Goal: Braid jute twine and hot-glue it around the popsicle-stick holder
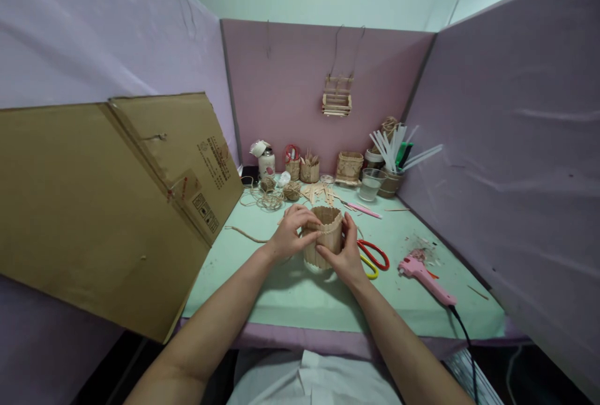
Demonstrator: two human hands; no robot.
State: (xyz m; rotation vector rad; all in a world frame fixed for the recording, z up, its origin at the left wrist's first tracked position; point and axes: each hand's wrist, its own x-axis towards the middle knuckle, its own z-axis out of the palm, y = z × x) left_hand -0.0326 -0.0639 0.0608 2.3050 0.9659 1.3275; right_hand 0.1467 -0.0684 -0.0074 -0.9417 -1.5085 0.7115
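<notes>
Above the middle of the table front, a round pot of flat wooden sticks point(334, 239) stands upright between my hands, its open top facing up. A thin wavy band runs around it near the rim. My left hand point(293, 231) is closed on the pot's left side, fingers at the rim and thumb on the front wall. My right hand point(347, 259) grips its right side, thumb across the front and fingers behind. Scissors with red and yellow handles point(375, 255) lie right beside my right hand. A piece of twine point(246, 234) lies left of the pot.
A pink hot glue gun point(427, 280) with a black cord lies at right. Twine balls point(291, 190), loose wooden sticks point(319, 192), a pink cutter point(362, 209) and a water cup point(370, 186) are behind. A large cardboard sheet point(117, 205) leans at left.
</notes>
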